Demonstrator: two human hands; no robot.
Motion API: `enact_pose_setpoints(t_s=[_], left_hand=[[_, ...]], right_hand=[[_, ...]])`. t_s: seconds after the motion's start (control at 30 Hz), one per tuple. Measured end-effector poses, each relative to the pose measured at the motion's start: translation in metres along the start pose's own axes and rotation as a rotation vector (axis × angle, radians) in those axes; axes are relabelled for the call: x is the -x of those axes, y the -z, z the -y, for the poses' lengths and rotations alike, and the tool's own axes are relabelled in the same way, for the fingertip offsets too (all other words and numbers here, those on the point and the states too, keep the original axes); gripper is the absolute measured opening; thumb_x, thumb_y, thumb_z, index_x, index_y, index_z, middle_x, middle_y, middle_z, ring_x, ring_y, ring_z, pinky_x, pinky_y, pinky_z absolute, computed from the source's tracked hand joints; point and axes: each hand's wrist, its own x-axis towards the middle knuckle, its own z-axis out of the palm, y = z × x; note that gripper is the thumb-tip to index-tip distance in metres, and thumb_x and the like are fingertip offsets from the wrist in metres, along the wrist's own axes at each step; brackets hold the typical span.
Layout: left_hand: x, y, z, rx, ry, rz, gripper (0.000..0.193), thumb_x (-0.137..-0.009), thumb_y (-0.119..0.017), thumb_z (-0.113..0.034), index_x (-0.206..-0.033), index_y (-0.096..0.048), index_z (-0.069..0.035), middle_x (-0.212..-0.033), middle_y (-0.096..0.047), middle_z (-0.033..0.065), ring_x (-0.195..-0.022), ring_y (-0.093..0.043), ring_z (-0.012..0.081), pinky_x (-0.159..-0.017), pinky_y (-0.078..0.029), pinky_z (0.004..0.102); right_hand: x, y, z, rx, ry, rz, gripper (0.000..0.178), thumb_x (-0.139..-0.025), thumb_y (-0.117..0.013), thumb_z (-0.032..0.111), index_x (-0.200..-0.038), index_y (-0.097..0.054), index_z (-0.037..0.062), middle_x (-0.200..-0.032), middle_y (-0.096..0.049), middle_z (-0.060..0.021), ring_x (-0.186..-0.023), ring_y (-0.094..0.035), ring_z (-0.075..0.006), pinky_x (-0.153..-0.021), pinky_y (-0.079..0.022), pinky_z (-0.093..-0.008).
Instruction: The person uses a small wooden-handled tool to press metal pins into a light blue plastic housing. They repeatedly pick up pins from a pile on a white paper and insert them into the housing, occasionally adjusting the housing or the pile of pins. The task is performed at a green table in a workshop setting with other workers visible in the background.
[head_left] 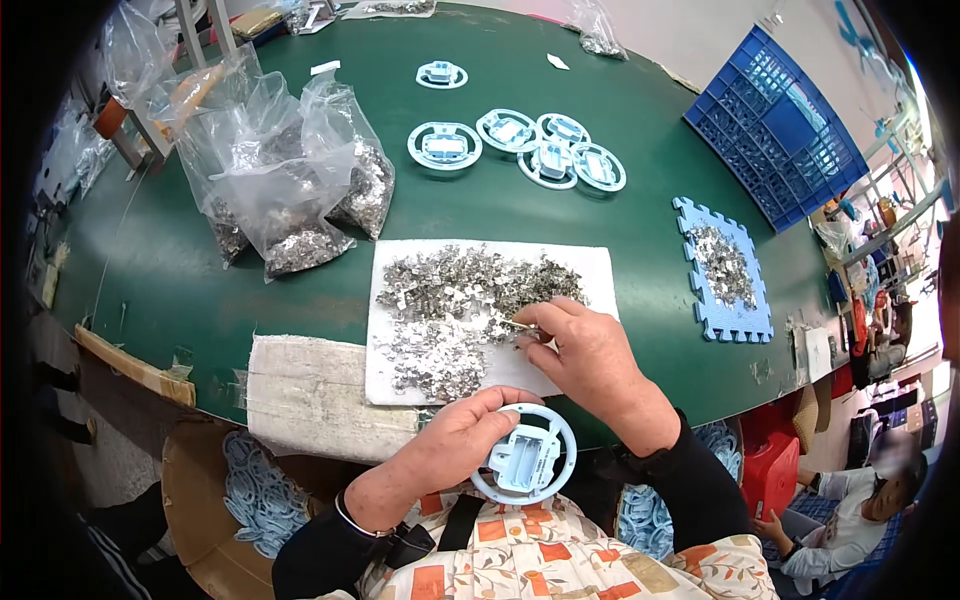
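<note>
My left hand [462, 437] grips a light blue plastic steering-wheel-shaped part [523, 460] by its upper left rim, above my lap. The part has a round ring with a boxy recess in the middle. My right hand [585, 352] reaches over a white foam board [600, 280], thumb and fingers drawn together at the right side of a heap of small metal clips [450, 285]. A thin sliver shows at the fingertips, too small to name. Brighter silver metal pieces [435, 355] lie spread on the board's near half.
Several blue wheel parts [443, 147] lie on the green table [640, 235]. Plastic bags of metal pieces [300, 235] stand left, a blue foam mat [745, 325] and blue crate [775, 130] right. A padded cloth block [310, 395] lines the near edge. Another person [845, 510] sits lower right.
</note>
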Motion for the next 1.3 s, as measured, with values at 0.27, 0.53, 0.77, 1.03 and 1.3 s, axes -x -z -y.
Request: enact_pose_setpoints(t_s=[0.27, 0.53, 0.77, 1.03, 1.3], left_hand=[[0.001, 0.004, -0.001, -0.016, 0.006, 0.019, 0.033, -0.105, -0.045, -0.008, -0.133, -0.060, 0.002, -0.114, -0.070, 0.0062, -0.099, -0.067, 0.0087, -0.087, -0.057, 0.0261], [0.002, 0.006, -0.003, -0.018, 0.006, 0.051, 0.033, -0.105, -0.046, -0.011, -0.133, -0.060, 0.002, -0.113, -0.070, 0.0058, -0.098, -0.067, 0.0084, -0.085, -0.057, 0.0258], [0.001, 0.008, -0.001, -0.025, -0.027, 0.085, 0.033, -0.106, -0.047, -0.012, -0.133, -0.060, 0.002, -0.114, -0.070, 0.0059, -0.098, -0.068, 0.0083, -0.085, -0.057, 0.0257], [0.001, 0.008, -0.002, -0.017, -0.019, 0.072, 0.033, -0.106, -0.046, -0.012, -0.133, -0.059, 0.002, -0.115, -0.070, 0.0067, -0.099, -0.068, 0.0089, -0.087, -0.057, 0.0262], [0.002, 0.008, -0.002, -0.004, -0.008, 0.079, 0.033, -0.107, -0.046, -0.012, -0.133, -0.059, 0.002, -0.115, -0.070, 0.0071, -0.100, -0.068, 0.0094, -0.087, -0.057, 0.0264]], right_hand=[[-0.054, -0.023, 0.013, 0.122, 0.202, 0.039, 0.014, -0.087, -0.072, 0.016, -0.100, -0.071, 0.0110, -0.091, -0.065, -0.0071, -0.079, -0.069, -0.0321, -0.067, -0.056, -0.0452], [-0.066, -0.017, 0.007, 0.210, 0.184, 0.124, 0.017, -0.086, -0.074, 0.017, -0.102, -0.071, 0.0104, -0.095, -0.068, -0.0061, -0.081, -0.069, -0.0323, -0.068, -0.055, -0.0444], [-0.065, -0.013, 0.011, 0.215, 0.172, 0.133, 0.017, -0.087, -0.072, 0.017, -0.101, -0.071, 0.0091, -0.094, -0.068, -0.0064, -0.079, -0.069, -0.0328, -0.067, -0.055, -0.0443], [-0.064, -0.014, 0.012, 0.272, 0.204, 0.255, 0.012, -0.088, -0.069, 0.020, -0.094, -0.070, 0.0088, -0.093, -0.066, -0.0085, -0.081, -0.070, -0.0341, -0.069, -0.057, -0.0465], [-0.063, -0.010, 0.000, 0.006, 0.108, 0.189, 0.014, -0.091, -0.069, 0.020, -0.098, -0.072, 0.0079, -0.093, -0.069, -0.0107, -0.079, -0.068, -0.0342, -0.069, -0.054, -0.0450]])
